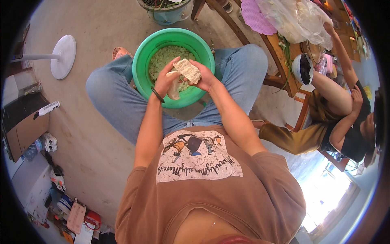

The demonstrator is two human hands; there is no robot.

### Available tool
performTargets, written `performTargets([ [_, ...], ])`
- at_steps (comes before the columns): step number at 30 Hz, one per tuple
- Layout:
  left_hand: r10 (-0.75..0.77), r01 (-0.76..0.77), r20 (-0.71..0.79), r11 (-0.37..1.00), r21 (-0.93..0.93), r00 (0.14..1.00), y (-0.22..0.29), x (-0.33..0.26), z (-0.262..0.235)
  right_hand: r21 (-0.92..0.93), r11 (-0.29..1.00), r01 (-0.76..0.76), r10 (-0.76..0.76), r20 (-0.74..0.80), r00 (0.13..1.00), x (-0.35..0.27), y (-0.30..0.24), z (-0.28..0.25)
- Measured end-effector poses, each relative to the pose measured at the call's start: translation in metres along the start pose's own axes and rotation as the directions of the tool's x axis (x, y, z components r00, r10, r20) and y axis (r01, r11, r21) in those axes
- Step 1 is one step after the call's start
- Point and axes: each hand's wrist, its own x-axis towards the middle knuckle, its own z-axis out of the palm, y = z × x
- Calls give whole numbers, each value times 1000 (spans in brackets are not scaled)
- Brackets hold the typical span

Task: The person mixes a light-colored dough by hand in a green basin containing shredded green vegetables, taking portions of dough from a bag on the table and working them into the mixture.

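Between my legs stands a round green plastic basin (139, 51), with pale greenish crumbs (164, 57) spread over its bottom. Above it I hold a cream-coloured, rough-surfaced block (189, 71) in both hands. My left hand (163, 80) grips its left end, and my right hand (206, 77) has its fingers closed around the right end. A pale, limp-looking piece (174, 89) hangs below my left hand; I cannot make out what it is. The undersides of the fingers are hidden by the block.
At the right a seated person (345, 118) reaches toward a wooden table (280, 61) with clear plastic bags (296, 16) and a pink mesh sheet (256, 16). A white bowl (296, 69) holds dark stuff. Beyond the basin stands a bluish tub (164, 16); a round white stand base (65, 57) is left.
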Motion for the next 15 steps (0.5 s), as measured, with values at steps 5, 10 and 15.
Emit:
performTargets([
  [5, -101, 74, 166, 983, 166, 981, 5, -7, 0, -153, 980, -124, 106, -120, 987, -4, 1, -4],
  [10, -104, 97, 59, 989, 108, 993, -4, -4, -8, -272, 958, -95, -21, -394, 919, -8, 0, 18],
  [15, -102, 113, -91, 986, 120, 991, -8, 3, -8, -765, 593, 252, -509, -113, 854, -1, 22, -4],
])
